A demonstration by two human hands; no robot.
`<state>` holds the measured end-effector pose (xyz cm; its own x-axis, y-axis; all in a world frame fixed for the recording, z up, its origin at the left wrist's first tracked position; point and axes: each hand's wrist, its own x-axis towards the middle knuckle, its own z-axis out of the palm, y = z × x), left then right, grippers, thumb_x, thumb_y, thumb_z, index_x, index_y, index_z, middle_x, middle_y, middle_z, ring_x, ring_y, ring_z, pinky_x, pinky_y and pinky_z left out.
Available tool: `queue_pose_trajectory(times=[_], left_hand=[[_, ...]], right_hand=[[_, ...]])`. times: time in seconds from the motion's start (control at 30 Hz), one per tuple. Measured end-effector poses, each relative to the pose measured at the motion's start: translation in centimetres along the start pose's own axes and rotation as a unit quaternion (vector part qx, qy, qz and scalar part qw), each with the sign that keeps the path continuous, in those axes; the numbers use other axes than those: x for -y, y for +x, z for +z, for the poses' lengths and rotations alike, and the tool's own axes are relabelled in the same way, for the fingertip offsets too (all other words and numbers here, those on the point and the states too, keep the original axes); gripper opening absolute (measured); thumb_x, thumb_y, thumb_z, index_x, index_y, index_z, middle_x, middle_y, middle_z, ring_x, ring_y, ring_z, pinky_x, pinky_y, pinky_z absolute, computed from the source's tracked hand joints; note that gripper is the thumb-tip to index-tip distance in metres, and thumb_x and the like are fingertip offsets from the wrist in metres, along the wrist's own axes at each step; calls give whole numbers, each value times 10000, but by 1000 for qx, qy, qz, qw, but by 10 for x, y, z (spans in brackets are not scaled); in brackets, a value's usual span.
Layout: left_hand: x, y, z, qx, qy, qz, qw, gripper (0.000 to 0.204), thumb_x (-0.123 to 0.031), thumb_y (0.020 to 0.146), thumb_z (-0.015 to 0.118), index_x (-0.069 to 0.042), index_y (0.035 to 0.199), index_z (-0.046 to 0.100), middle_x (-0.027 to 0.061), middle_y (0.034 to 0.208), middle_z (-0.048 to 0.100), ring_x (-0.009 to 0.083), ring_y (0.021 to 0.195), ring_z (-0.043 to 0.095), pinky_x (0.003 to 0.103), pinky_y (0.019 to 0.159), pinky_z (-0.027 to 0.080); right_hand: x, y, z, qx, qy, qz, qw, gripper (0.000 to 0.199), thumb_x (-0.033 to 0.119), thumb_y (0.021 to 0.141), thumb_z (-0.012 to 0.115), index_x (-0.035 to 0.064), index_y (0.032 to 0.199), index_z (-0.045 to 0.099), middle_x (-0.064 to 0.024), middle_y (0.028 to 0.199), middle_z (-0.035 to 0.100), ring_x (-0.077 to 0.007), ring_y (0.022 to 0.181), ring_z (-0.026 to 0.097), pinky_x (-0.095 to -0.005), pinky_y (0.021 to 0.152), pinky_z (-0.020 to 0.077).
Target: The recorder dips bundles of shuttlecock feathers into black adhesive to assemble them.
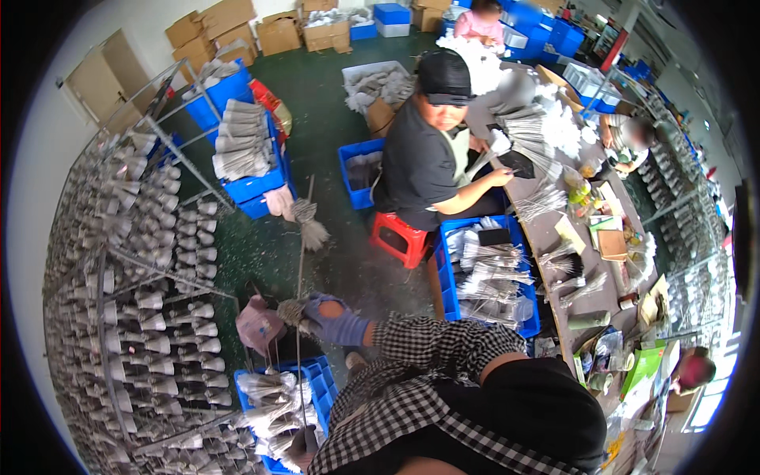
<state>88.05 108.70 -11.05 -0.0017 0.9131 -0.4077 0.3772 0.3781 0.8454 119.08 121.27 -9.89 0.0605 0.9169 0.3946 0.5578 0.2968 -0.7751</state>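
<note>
Plainly, the right hand (331, 318) grips a long, thin rod (301, 267) (left hand's (301, 450) grasp: unclear).

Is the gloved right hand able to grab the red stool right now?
Probably not: the right hand seems busy at a grey bundle by the long rod, and a seated person is on the red stool.

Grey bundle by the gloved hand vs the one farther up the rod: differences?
The near bundle looks compact; the far bundle fans out. The gloved right hand is at the near bundle; no hand is at the far bundle. Both look greyish and overlap the thin rod in this view.
</note>
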Motion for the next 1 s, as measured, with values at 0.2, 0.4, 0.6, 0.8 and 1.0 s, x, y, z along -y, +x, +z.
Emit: queue_pose_trajectory(times=[0.2, 0.4, 0.6, 0.8, 1.0], left_hand=[[-13, -7, 37, 8, 18, 1, 1000, 306, -237, 906, 624, 47, 957, 727, 137, 780, 720, 160, 702, 649, 294, 664, 495], [-21, -26, 53, -9, 28, -14, 999, 312, -243, 908, 621, 47, 959, 726, 136, 776, 718, 159, 700, 649, 291, 664, 495], [-21, -27, 57, -12, 35, -15, 999, 318, -248, 910, 618, 47, 962, 725, 135, 772, 717, 159, 699, 649, 289, 664, 496], [-32, -18, 61, -7, 45, -9, 999, 323, -253, 912, 615, 47, 964, 724, 134, 767, 715, 159, 697, 649, 286, 664, 497], [-38, -18, 61, -3, 56, -11, 998, 329, -258, 915, 612, 47, 967, 723, 134, 763, 713, 159, 695, 649, 283, 664, 497]], right_hand=[[-13, -11, -26, 6, 19, -22, 1000, 200, 130, 796, 661, 45, 970, 612, -152, 899, 612, -353, 853, 608, -421, 766, 507], [-14, -19, -28, 38, 5, -41, 998, 207, 147, 799, 655, 48, 971, 593, -160, 929, 589, -353, 861, 593, -427, 761, 500], [-12, -30, -21, 58, 41, -47, 996, 229, 142, 810, 645, 53, 1013, 587, -169, 976, 583, -354, 911, 579, -420, 800, 494], [3, -26, -41, -8, 64, -31, 997, 406, 120, 817, 630, 57, 1212, 563, -177, 1035, 599, -361, 949, 587, -408, 851, 500], [-3, -18, -73, -33, 226, 81, 970, 443, 101, 863, 574, 35, 1297, 519, -172, 1215, 611, -312, 1118, 601, -397, 980, 472]])
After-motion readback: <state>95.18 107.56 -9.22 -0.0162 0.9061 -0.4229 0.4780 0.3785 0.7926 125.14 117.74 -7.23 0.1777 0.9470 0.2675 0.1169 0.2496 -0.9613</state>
